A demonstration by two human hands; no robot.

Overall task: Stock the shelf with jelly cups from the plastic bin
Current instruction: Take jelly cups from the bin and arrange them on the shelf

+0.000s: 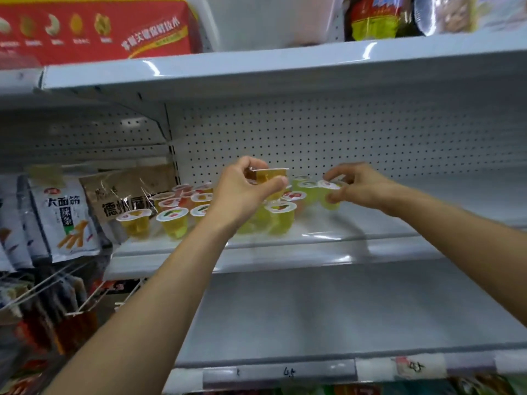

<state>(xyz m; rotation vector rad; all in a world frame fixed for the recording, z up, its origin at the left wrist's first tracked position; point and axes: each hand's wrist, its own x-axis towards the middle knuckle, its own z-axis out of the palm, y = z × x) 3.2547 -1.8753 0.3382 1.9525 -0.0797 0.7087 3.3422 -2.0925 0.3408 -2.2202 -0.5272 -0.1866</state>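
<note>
1. Gripping an amber jelly cup [271, 178] between thumb and curled fingers, the left hand [245, 189] hangs above the shelf [370, 223], over the middle of the group of cups standing there. The cup is upright with its white lid on top and is clear of the shelf board.
2. The right hand [356, 186] pinches a green jelly cup [329, 195] at the right end of that group on the shelf. Its fingertips curl over the lid rim and its thumb presses the side. Whether the cup's base rests on the shelf board or sits just above it cannot be told.
3. The other jelly cups [174, 220] stand upright on the left half of the shelf, packed close, many of them touching. Those toward the shelf's left end are yellow and orange-red, and those nearer its middle are green. All carry white printed lids.
4. Behind the shelf rises a white pegboard panel [342, 132].
5. Past the shelf's left end hang snack bags [65, 220], grey-white with orange sticks printed on them. A brown bag [128, 195] leans just beside the leftmost cups.
6. Above the shelf, the upper board [256, 69] carries a red carton [94, 27] over the shelf's left end and a bottle [373, 21] with a red and yellow label further right.
7. Below the shelf lies a lower shelf [342, 309] with a price strip [285, 372] along its front edge, bearing handwritten marks.
</note>
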